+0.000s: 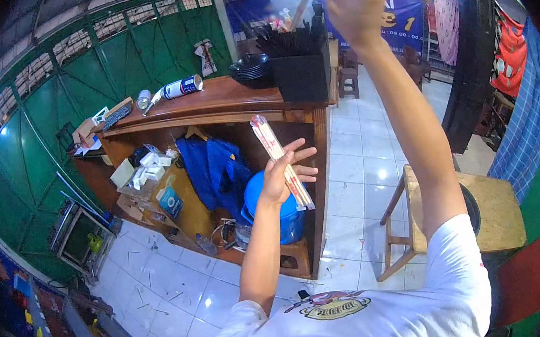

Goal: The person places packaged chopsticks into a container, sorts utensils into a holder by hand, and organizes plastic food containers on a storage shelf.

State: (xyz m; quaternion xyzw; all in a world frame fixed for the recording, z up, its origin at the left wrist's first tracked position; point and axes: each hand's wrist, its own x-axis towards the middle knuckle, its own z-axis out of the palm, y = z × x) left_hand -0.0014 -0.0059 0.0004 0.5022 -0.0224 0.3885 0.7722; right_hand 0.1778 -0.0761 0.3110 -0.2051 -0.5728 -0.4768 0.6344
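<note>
Near a wooden counter (214,97), clamping wrapped chopsticks (269,141) beneath thumb of spread-fingered left hand (277,179). Cannot tell grip of raised right hand (355,7).

Head camera: wearer's head
Facing: forward, down, across the counter (219,97)
Nearness: shirt (398,315) close, green wall (159,59) far

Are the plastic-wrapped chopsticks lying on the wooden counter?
No, the left hand holds the plastic-wrapped chopsticks, with the thumb across the pack, off the wooden counter.
</note>
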